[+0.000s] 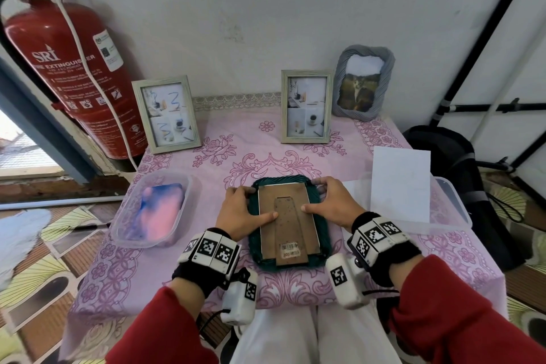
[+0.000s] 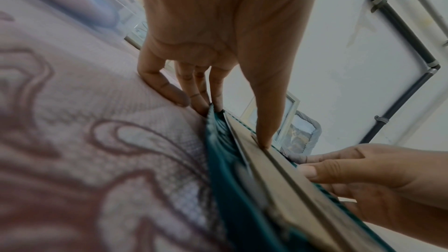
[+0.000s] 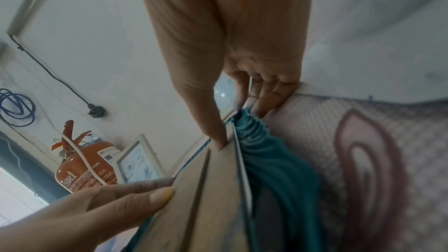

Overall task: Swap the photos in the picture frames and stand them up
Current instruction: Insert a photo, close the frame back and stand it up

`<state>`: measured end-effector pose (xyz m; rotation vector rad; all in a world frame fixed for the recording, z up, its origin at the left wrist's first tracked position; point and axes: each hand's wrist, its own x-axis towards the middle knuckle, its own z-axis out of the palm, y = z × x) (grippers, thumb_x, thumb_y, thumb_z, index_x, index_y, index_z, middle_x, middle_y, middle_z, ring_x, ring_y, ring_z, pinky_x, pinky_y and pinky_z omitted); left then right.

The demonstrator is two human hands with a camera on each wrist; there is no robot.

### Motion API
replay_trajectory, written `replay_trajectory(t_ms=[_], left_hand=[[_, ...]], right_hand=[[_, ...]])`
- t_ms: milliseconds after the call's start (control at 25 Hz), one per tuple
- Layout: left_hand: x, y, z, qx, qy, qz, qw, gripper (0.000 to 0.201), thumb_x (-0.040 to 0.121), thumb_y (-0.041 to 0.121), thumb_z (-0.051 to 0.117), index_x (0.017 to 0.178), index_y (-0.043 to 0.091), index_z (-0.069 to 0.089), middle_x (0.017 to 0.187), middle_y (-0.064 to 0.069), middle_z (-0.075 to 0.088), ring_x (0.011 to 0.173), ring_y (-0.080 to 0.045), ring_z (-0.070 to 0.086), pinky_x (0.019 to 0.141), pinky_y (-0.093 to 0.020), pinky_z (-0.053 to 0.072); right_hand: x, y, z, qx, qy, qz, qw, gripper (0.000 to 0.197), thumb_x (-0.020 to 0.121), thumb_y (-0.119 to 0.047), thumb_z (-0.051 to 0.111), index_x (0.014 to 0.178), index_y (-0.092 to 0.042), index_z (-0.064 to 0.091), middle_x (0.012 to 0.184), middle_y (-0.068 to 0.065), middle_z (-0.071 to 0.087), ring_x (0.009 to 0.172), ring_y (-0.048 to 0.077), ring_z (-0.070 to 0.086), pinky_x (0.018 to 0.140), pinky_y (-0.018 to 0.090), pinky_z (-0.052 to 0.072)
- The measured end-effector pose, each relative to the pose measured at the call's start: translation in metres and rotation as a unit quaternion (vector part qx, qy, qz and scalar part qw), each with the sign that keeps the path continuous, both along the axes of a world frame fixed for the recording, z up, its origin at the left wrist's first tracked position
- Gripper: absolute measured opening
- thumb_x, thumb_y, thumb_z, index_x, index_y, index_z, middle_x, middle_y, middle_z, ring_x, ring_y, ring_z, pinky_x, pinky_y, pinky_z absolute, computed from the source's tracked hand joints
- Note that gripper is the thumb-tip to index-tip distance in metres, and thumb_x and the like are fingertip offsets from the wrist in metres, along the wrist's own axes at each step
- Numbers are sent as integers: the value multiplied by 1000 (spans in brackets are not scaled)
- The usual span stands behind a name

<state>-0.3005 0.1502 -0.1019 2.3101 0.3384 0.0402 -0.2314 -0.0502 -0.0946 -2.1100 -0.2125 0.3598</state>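
Observation:
A teal ruffled picture frame (image 1: 254, 233) lies face down near the front of the pink tablecloth (image 1: 224, 154), its brown back board (image 1: 291, 230) and folded stand facing up. My left hand (image 1: 260, 204) grips the frame's far left corner, thumb pressing on the back board. My right hand (image 1: 308, 195) grips the far right corner the same way. In the left wrist view my left hand (image 2: 235, 125) curls its fingers over the teal frame (image 2: 232, 179) edge. In the right wrist view my right hand (image 3: 232, 127) does likewise on the teal frame (image 3: 271, 160). The photo side is hidden.
Three frames stand at the back: a pale wooden one (image 1: 167, 114) left, another (image 1: 306, 106) in the middle, a grey ruffled one (image 1: 363, 83) right. A clear tub (image 1: 153, 210) sits left, a white sheet (image 1: 400, 183) over another tub (image 1: 452, 210) right. A red fire extinguisher (image 1: 68, 77) stands beside the table.

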Motion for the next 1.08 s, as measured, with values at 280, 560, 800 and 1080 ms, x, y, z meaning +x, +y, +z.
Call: replay_trajectory(t_ms=[280, 560, 800, 1080], left_hand=[[-3, 2, 1, -10, -4, -4, 1000, 73, 66, 34, 82, 125, 11, 47, 111, 3, 33, 97, -13, 49, 89, -22, 43], [-6, 0, 3, -17, -4, 2, 1000, 72, 67, 34, 82, 126, 11, 47, 112, 2, 34, 101, -17, 53, 96, -31, 47], [-7, -1, 5, -17, 0, 1, 1000, 70, 67, 33, 82, 125, 12, 47, 112, 2, 34, 97, -14, 51, 95, -30, 47], [-7, -2, 6, -19, 0, 0, 1000, 71, 67, 33, 81, 125, 11, 46, 113, 1, 35, 98, -14, 52, 95, -29, 47]], right_hand=[[-3, 0, -1, 16, -2, -7, 1000, 66, 68, -6, 80, 126, -1, 48, 120, 15, 49, 105, 19, 49, 100, 36, 45], [-8, -1, -4, 12, -28, -5, 1000, 61, 71, -9, 78, 125, -2, 49, 122, 18, 50, 100, 17, 49, 98, 32, 46], [-7, 1, -1, -18, -23, 14, 999, 58, 74, -10, 76, 125, -3, 49, 125, 20, 46, 113, 30, 52, 102, 40, 43], [-9, -2, -1, -54, -45, 21, 997, 56, 76, -16, 74, 126, -7, 51, 112, 6, 36, 103, 20, 48, 104, 35, 40]])
